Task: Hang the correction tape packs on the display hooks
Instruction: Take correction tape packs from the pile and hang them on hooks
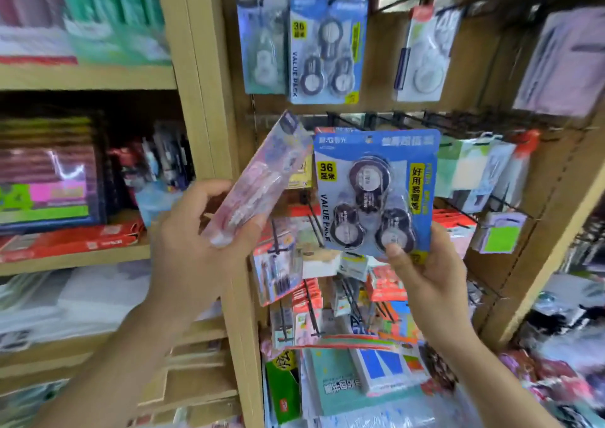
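Observation:
My right hand (425, 274) pinches the lower edge of a blue correction tape value pack (376, 192) with three round tape units, held upright in front of the display. My left hand (203, 241) grips a pinkish clear pack (262, 179), tilted with its top leaning right. An identical blue value pack (325, 48) hangs on an upper hook beside a paler pack (262, 44). A row of black display hooks (406, 120) juts out just behind the top of the held blue pack.
A white tape pack (425, 54) hangs at upper right. Green and white packs (471, 169) and red packs (455, 228) fill lower hooks. A wooden upright (209, 100) splits the hook board from the left shelves (88, 77). Stationery lies piled below (360, 378).

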### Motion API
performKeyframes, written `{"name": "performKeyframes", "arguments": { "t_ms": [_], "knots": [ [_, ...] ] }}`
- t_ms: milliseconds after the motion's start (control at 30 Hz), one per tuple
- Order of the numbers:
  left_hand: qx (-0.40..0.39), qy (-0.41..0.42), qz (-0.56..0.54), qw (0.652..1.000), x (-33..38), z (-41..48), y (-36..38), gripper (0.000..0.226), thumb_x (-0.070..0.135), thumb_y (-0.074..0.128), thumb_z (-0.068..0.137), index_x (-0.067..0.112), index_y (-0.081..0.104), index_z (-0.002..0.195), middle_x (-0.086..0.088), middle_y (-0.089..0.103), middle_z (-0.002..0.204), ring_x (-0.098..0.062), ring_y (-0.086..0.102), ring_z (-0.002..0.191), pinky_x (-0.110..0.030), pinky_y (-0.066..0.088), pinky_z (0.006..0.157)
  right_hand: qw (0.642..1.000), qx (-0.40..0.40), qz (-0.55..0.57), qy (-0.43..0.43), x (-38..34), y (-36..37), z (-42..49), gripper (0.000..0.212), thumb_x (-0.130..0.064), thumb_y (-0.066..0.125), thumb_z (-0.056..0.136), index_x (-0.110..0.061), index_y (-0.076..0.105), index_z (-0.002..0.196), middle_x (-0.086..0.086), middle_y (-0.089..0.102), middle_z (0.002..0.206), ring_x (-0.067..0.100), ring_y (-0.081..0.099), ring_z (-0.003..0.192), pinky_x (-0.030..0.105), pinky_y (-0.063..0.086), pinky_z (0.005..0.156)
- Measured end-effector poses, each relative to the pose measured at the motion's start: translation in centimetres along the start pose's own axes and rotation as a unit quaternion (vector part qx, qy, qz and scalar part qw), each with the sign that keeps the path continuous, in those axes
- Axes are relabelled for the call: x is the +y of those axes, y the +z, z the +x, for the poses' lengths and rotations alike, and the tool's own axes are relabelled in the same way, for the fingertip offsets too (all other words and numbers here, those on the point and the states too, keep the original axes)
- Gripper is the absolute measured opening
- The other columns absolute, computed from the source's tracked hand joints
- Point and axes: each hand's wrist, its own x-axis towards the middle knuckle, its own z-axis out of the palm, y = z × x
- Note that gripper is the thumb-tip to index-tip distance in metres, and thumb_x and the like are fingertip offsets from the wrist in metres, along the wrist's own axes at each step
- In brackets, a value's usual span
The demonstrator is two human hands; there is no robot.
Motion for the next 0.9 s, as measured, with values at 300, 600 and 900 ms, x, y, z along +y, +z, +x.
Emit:
{"name": "performKeyframes", "arguments": {
  "t_ms": [300,600,900],
  "knots": [
    [0.120,0.050,0.044,0.991,2.3,10.3,0.6,0.034,0.054,0.073,0.074,0.035,0.060,0.099,0.020,0.065,0.075,-0.011,0.063,0.069,-0.037,0.053,0.068,0.996,0.027,0.005,-0.089,-5.3,-1.3,9.5,0.016,-0.024,0.065,0.095,-0.034,0.063,0.109,0.005,0.069,0.105,0.029,0.067,0.100,0.046,0.056,0.084],
    [0.216,0.214,0.143,0.942,1.5,18.9,3.2,0.037,0.038,0.075,0.080,0.012,0.067,0.104,-0.007,0.068,0.091,-0.024,0.053,0.088,-0.039,0.038,0.078,0.995,0.019,-0.001,-0.096,-7.7,0.2,17.8,0.014,-0.001,0.063,0.094,-0.006,0.064,0.107,-0.007,0.069,0.084,-0.011,0.062,0.068,0.005,0.047,0.059],
    [0.223,0.298,0.235,0.898,0.1,22.0,4.1,0.027,0.032,0.078,0.085,0.012,0.069,0.102,-0.004,0.069,0.084,-0.027,0.057,0.086,-0.041,0.040,0.078,0.998,-0.013,0.060,0.006,-4.6,1.7,22.6,0.019,-0.017,0.065,0.095,-0.012,0.064,0.114,0.006,0.075,0.099,0.019,0.074,0.083,0.030,0.059,0.060]
  ]
}}
